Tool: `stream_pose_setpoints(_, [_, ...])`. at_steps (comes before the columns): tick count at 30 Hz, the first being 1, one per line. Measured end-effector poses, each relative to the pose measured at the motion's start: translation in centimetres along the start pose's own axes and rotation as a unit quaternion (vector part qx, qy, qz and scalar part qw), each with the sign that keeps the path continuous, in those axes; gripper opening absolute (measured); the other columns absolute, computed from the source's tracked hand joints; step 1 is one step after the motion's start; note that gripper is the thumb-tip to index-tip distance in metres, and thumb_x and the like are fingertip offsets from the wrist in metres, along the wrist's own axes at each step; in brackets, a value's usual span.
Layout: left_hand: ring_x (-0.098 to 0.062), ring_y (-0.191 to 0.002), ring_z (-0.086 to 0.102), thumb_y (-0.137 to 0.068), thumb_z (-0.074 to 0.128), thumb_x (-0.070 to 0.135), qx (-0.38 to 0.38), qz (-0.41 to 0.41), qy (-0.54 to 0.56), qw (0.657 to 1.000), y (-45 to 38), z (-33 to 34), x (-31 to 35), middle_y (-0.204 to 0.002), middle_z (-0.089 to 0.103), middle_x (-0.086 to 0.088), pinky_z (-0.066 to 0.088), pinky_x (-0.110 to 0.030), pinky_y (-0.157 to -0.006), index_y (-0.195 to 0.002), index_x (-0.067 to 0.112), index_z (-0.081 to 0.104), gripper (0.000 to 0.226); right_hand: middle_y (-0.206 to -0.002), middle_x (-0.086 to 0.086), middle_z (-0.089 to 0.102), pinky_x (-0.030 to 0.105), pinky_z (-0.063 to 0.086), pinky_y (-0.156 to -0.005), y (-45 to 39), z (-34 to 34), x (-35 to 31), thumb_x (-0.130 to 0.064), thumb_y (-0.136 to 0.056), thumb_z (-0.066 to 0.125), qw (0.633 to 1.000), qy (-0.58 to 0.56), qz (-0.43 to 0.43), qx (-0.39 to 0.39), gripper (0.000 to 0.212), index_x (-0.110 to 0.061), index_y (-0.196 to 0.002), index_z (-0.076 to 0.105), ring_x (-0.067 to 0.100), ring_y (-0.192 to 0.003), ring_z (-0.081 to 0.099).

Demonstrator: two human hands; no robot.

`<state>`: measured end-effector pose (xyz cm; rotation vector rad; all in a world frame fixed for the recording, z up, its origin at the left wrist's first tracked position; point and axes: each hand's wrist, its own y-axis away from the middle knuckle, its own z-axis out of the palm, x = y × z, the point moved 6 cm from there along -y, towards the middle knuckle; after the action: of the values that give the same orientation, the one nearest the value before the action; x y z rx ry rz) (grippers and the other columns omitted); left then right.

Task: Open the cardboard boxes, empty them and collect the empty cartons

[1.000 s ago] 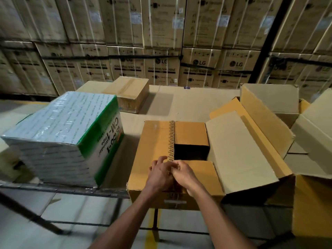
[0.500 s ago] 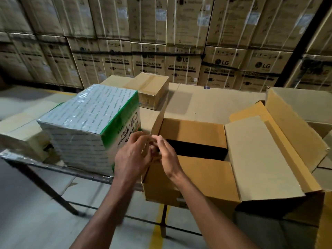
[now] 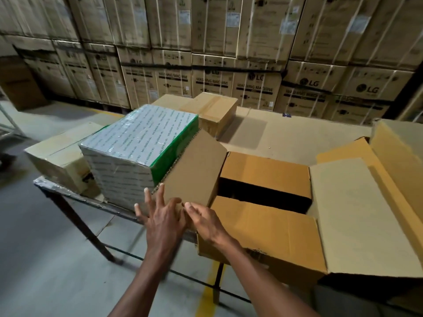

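A brown cardboard box sits at the table's near edge with a dark gap between its two inner flaps. Its left outer flap stands tilted up and leftward. My left hand has its fingers spread straight against that flap's lower left edge. My right hand rests on the box's near left corner, fingertips touching the flap's base. The right outer flap lies folded out flat. A shrink-wrapped white and green block of tape packs stands just left of the box.
A sealed small carton stands behind the block, a pale carton at the table's left end. An opened carton lies at the right. The table is covered in cardboard. Stacked washing-machine boxes form a wall behind.
The left outer flap was flat on the box a second ago; both hands have lifted it up and swung it leftward. My left fingers have spread out. The camera moved left.
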<state>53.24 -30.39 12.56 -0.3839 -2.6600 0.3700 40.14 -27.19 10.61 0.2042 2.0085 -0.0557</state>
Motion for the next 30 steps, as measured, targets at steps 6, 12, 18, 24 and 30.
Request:
stream_pose_setpoints(6, [-0.039,-0.142,0.033,-0.07,0.085,0.02,-0.018,0.164,0.061,0.984,-0.4,0.8,5.9,-0.154,0.043,-0.013,0.037,-0.059,-0.103,-0.108,0.027,0.073,0.041,-0.114,0.0,0.072,0.036,0.056,-0.091,1.5,-3.4,2.2,-0.057,-0.106,0.041,0.998,-0.069,0.008,0.009,0.047,-0.022,-0.116,0.07,0.013,-0.104,0.068])
stream_pose_setpoints(12, [-0.015,-0.122,0.051,-0.095,0.064,0.04,-0.206,0.22,0.16,0.94,-2.8,6.4,11.6,-0.137,0.054,0.007,0.048,-0.041,-0.1,-0.128,0.033,0.061,0.034,-0.128,-0.005,0.067,0.034,0.051,-0.099,2.3,-13.1,6.6,-0.045,-0.108,0.044,0.987,0.091,0.073,0.108,0.038,-0.025,-0.132,0.067,0.012,-0.115,0.062])
stream_pose_setpoints(18, [-0.025,-0.134,0.048,-0.1,0.057,0.04,-0.335,0.228,0.079,0.911,-4.6,12.6,17.1,-0.151,0.046,0.0,0.045,-0.046,-0.107,-0.146,0.032,0.049,0.048,-0.144,-0.007,0.057,0.051,0.043,-0.103,2.4,-19.0,13.1,-0.064,-0.1,0.037,0.928,0.284,0.202,0.129,0.043,-0.048,-0.138,0.052,0.025,-0.133,0.048])
stream_pose_setpoints(24, [-0.03,-0.147,0.032,-0.104,0.04,0.051,-0.375,0.243,0.004,0.895,-5.1,15.2,18.6,-0.159,0.038,-0.005,0.015,-0.058,-0.12,-0.153,0.028,0.039,0.054,-0.147,0.001,0.057,0.054,0.025,-0.117,2.6,-20.9,14.3,-0.061,-0.105,0.03,0.895,0.355,0.239,0.121,0.055,-0.035,-0.151,0.043,0.028,-0.139,0.047])
stream_pose_setpoints(30, [-0.025,-0.136,0.044,-0.105,0.039,0.051,-0.344,0.264,0.058,0.899,-6.2,13.5,19.2,-0.146,0.053,-0.001,0.02,-0.056,-0.115,-0.141,0.026,0.053,0.047,-0.125,-0.008,0.067,0.046,0.031,-0.104,3.0,-23.0,11.4,-0.052,-0.107,0.036,0.911,0.34,0.176,0.157,0.036,-0.039,-0.133,0.058,0.023,-0.118,0.059])
